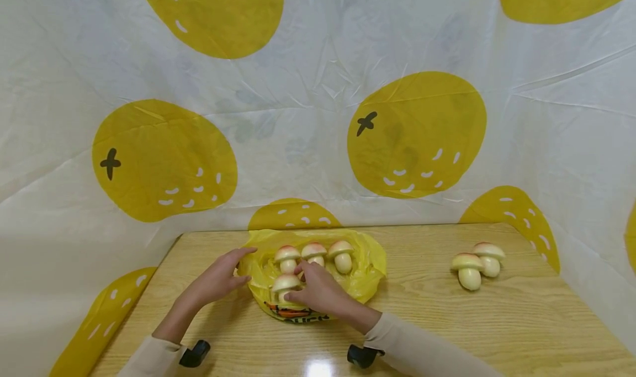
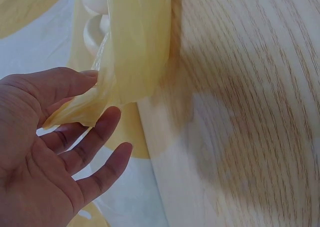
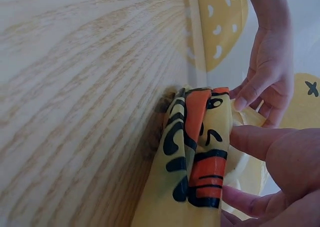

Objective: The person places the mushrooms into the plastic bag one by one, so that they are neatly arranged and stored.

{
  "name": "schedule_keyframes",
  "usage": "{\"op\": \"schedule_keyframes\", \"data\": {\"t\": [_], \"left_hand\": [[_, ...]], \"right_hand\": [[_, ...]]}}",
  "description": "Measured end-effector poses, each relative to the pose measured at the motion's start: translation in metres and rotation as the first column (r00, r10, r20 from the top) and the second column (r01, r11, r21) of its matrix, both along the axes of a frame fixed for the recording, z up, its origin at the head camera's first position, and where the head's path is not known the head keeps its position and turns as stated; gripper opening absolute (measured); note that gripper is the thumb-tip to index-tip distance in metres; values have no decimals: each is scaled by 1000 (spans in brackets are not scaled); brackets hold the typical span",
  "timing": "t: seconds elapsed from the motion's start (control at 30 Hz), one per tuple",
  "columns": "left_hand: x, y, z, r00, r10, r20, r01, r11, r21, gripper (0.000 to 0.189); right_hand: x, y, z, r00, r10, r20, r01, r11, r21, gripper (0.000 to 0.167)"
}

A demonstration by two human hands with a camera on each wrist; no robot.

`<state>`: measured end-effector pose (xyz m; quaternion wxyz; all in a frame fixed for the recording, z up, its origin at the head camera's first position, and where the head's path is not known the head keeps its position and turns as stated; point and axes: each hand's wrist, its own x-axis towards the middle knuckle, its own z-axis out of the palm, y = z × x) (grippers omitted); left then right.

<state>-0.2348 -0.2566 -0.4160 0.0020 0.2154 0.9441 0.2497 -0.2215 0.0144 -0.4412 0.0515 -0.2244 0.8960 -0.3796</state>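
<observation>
A yellow plastic bag [image 1: 370, 264] with black and orange print lies spread on the table, its mouth open upward. Several toy mushrooms with pale stems and reddish caps stand inside; the back-right mushroom [image 1: 340, 249] is in plain sight. My left hand [image 1: 216, 277] pinches the bag's left edge between thumb and fingers, other fingers spread, as the left wrist view shows. Reaching into the bag, my right hand [image 1: 323, 291] has thumb and fingers around the front mushroom [image 1: 285, 282]. In the right wrist view the bag's printed side [image 3: 200, 152] hides that mushroom.
Two more toy mushrooms, a near one [image 1: 468, 271] and a far one [image 1: 489, 257], stand close together at the right of the wooden table [image 1: 417, 322]. A white curtain [image 1: 298, 145] with yellow fruit prints hangs behind the table and along its sides.
</observation>
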Motion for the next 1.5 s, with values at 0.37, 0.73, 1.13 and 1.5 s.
{"op": "schedule_keyframes", "data": {"t": [0.37, 0.73, 1.13, 1.5], "left_hand": [[1, 1, 0, 1000, 12, 15, -12, 1000, -2, 63], [3, -2, -3, 1000, 14, 17, -14, 1000, -1, 63], [2, -3, -3, 1000, 12, 6, -12, 1000, 2, 64], [-1, -4, 0, 1000, 18, 16, -18, 1000, 5, 64]], "right_hand": [[1, 11, 8, 999, 43, 9, -44, 999, 32, 49], [5, 49, 30, 986, 118, 117, -107, 989, -98, 38], [1, 109, 61, 973, 193, 124, -181, 978, -101, 31], [-7, 172, 72, 965, 246, 87, -235, 964, -122, 25]]}}
